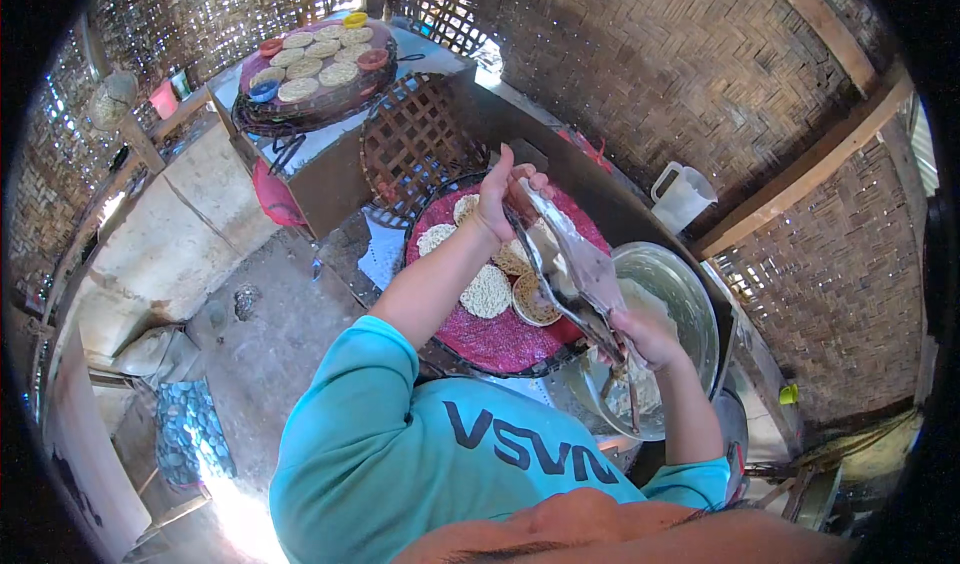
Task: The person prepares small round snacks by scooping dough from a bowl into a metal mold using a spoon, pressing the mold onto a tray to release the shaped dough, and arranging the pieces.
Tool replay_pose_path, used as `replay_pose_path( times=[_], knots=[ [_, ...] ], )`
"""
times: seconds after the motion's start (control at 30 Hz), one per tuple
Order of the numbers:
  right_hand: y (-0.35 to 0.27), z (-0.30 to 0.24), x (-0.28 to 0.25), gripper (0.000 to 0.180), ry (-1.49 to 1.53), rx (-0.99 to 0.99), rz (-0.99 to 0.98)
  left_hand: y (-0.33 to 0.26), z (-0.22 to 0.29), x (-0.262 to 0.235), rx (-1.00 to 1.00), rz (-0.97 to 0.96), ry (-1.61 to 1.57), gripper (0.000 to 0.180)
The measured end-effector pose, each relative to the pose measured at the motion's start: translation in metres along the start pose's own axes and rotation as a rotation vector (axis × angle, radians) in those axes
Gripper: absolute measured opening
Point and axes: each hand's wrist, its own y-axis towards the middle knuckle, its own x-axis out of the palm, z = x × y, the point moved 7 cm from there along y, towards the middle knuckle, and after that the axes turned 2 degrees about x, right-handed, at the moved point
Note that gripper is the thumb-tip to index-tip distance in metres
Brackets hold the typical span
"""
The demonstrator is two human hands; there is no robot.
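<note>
Over here the left hand point(500, 196) has its fingers point(535, 176) wrapped round the upper end of a flat, white-smeared implement point(590, 264) — the right hand point(648, 338) grips the lower end — and it slants above a magenta round tray point(468, 338) of pale lattice discs point(485, 292), beside a wide metal bowl point(692, 286)

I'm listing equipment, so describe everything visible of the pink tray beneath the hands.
The tray is round, with a dark rim and a bright pink, speckled surface that looks like cloth. It lies roughly flat left of the basin, bearing several pale, bumpy discs. The left arm and held object hide parts; contact with the basin is unclear.
</note>
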Motion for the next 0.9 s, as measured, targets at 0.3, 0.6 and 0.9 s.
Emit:
replay_pose_path(
  times=[0.3, 0.6, 0.9],
  knots=[
    [-0.035, -0.011, -0.001, 0.062, 0.065, -0.063, 0.064, -0.005, -0.017, 0.027, -0.117, -0.004, -0.052, 0.066],
    [-0.021, -0.058, 0.010, 0.084, -0.118, -0.607, 0.403, -0.053, -0.027, 0.080, 0.106, 0.119, 1.739, 0.054],
    [0.042, -0.021, -0.010, 0.026, -0.808, -0.246, 0.796, -0.146, 0.095, 0.052, 0.619, 0.215, 1.444, 0.023]
  ],
)
